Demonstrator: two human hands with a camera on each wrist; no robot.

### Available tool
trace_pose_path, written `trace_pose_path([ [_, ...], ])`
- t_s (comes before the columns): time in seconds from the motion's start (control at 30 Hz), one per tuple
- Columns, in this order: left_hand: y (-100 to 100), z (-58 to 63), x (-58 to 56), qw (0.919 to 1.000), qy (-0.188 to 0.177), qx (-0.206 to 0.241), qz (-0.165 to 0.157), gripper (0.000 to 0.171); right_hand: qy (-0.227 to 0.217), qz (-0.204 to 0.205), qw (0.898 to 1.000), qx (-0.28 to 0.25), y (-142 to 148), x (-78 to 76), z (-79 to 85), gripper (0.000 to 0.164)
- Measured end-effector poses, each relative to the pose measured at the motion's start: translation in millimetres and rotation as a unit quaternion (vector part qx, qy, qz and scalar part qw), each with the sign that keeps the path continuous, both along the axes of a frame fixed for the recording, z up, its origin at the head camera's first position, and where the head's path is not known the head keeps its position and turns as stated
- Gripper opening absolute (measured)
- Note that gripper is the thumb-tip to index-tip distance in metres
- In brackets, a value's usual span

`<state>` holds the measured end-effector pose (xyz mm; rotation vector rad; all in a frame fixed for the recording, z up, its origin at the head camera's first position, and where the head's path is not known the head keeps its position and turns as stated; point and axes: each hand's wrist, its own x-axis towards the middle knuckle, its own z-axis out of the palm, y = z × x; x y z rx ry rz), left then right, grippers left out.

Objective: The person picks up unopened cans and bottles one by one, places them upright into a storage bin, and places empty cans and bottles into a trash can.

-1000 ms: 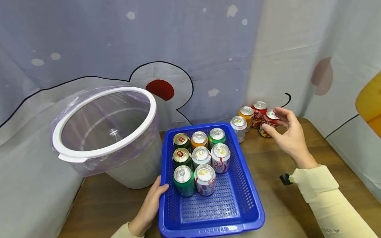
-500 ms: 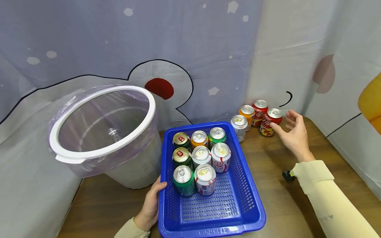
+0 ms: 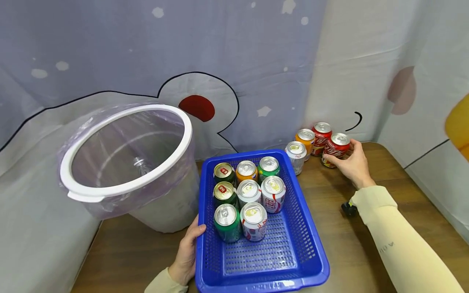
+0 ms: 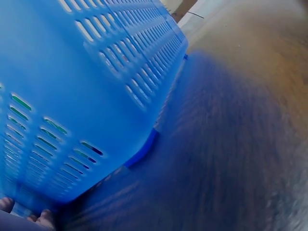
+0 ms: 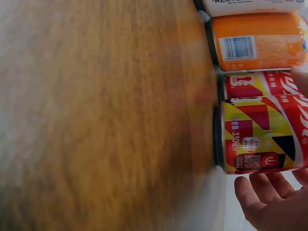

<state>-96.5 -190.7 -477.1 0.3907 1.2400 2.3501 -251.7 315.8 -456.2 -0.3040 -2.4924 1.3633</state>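
My left hand (image 3: 187,252) grips the left rim of a blue plastic basket (image 3: 311,260), its thumb over the edge; its fingertips show at the lower left in the left wrist view. Several soda cans stand upright in the basket, green, orange and white ones, grouped at its back and left. At the back right, my right hand (image 3: 353,165) is around a red soda can (image 3: 335,147), thumb at its front left and fingers on its right side. The right wrist view shows the can's red and yellow print (image 5: 260,134) between thumb and fingers.
Beside the held can stand another red can (image 3: 321,140), an orange can (image 3: 305,142) and a silvery white can (image 3: 296,158). Left of the basket is a white-rimmed bin (image 3: 183,142) with a clear liner. A printed curtain (image 3: 256,73) hangs behind the wooden table (image 3: 326,228).
My right hand first drew back to the right of the front red can, then moved in left around it. My left hand keeps its hold on the basket rim.
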Motion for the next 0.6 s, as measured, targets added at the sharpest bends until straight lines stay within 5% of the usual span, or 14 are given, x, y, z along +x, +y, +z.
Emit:
trace_pose_path([
  [0.6,2.7,-1.6,1.6,0.9994,0.015,-0.022,0.020,0.062,0.021,-0.033,0.999,0.037,-0.7,-4.5,-9.3,0.081],
])
